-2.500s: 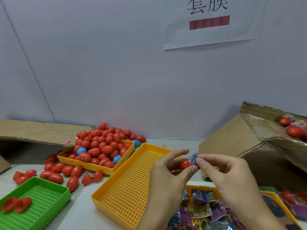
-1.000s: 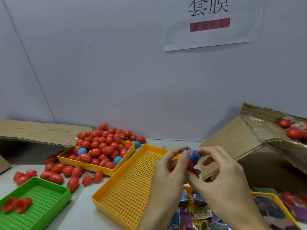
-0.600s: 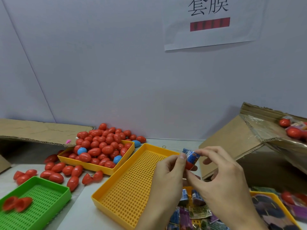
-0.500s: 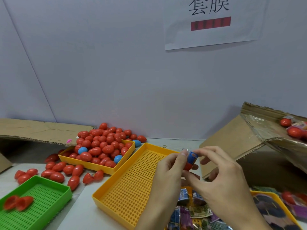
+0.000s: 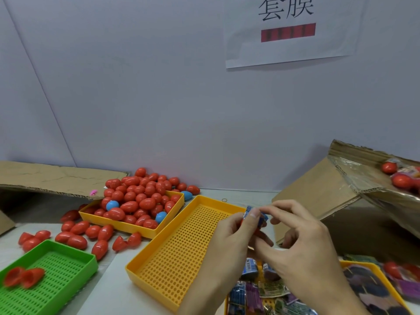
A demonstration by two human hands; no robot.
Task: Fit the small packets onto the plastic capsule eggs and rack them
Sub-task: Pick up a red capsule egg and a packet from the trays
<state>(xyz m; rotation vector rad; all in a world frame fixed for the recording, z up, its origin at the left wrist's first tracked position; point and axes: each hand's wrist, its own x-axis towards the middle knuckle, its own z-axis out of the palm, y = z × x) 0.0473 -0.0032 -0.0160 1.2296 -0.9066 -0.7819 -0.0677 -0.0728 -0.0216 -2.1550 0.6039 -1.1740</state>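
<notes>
Hands meet above the near right corner of the empty yellow perforated tray [image 5: 181, 246], which sits in the middle of the surface [image 5: 109, 292]. Both are clamped on one thing: a red capsule egg [image 5: 258, 231] with a blue packet [image 5: 261, 218] pulled over its top. The left hand [image 5: 231, 242] pinches the packet between thumb and forefinger, and the right hand [image 5: 304, 251] curls in from the other side, its fingertips [image 5: 264, 209] on the packet's upper edge. Only a sliver of red shows under the blue; how far the packet is seated I cannot tell.

Behind the empty tray and to its left, a second yellow tray [image 5: 134, 227] is heaped with red eggs [image 5: 141, 196] and a few blue ones [image 5: 112, 205]. More red eggs and open halves lie loose on the surface in front of that heap. Left of the empty tray, a green perforated tray [image 5: 68, 264] holds two red egg halves [image 5: 23, 277]. To its right, under the wrists, another yellow tray [image 5: 363, 268] is full of flat printed packets [image 5: 247, 296]. Beyond that stands a tipped cardboard box [image 5: 329, 192] with some red eggs in its opening. A flattened cardboard sheet [image 5: 52, 178] leans at the far left, and a paper sign [image 5: 288, 30] hangs on the wall above.
</notes>
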